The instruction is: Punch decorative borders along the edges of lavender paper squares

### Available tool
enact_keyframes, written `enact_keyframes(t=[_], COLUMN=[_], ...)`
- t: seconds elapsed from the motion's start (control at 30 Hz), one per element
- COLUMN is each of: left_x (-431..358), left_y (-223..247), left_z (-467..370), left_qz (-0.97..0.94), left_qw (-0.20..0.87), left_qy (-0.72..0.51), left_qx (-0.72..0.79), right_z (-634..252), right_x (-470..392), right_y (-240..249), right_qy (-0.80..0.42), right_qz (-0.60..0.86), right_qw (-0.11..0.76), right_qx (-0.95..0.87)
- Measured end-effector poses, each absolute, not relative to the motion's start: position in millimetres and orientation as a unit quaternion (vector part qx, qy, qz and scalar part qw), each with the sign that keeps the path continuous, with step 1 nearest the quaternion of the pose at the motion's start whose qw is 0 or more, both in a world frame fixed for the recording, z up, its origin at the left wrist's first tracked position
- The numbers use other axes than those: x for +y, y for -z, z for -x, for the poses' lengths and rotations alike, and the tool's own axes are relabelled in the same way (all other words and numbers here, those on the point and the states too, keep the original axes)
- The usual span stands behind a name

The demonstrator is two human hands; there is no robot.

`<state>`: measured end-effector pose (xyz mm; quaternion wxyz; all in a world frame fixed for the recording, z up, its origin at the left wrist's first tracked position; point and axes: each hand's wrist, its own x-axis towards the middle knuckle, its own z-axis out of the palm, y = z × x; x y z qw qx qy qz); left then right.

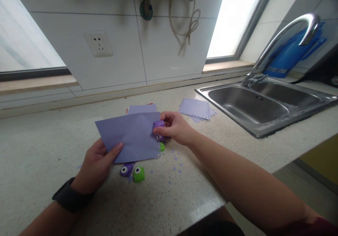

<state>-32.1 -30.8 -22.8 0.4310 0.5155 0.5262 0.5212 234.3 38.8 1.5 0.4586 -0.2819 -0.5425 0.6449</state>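
Note:
A sheet of purple paper (132, 134) is held up over the counter by my left hand (99, 164), thumb on its face and fingers behind. My right hand (174, 127) grips a purple craft punch (158, 124) at the sheet's right edge. Small holes run along that edge below the punch. Behind the sheet, another purple punch and a green punch (162, 147) show in part. A purple punch (126, 169) and a green punch (139, 174) lie on the counter below the paper. Small purple paper bits (175, 158) are scattered nearby.
Purple sheets with punched edges (194, 108) lie at the right, near the steel sink (248, 99) and its faucet (285, 30). A paper stack (142, 108) sits behind the held sheet. A blue pitcher (287, 55) stands beyond the sink. A wall socket (99, 44) is at the back.

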Motion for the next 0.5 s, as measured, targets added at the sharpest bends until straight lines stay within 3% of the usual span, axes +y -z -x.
enact_keyframes(t=[0.3, 0.5], left_x=[-29.7, -25.6], left_y=[25.8, 20.8], left_z=[34.8, 39.3], left_qz=[-0.516, -0.658], left_qw=[0.416, 0.281], left_qy=[-0.533, -0.521], left_qx=[0.526, 0.464], right_z=[-233.8, -234.6], right_x=[29.3, 22.1], right_y=[-13.1, -17.7], right_qy=[-0.624, -0.538], right_qz=[0.257, 0.176], right_qw=[0.465, 0.504], right_qx=[-0.574, -0.652])
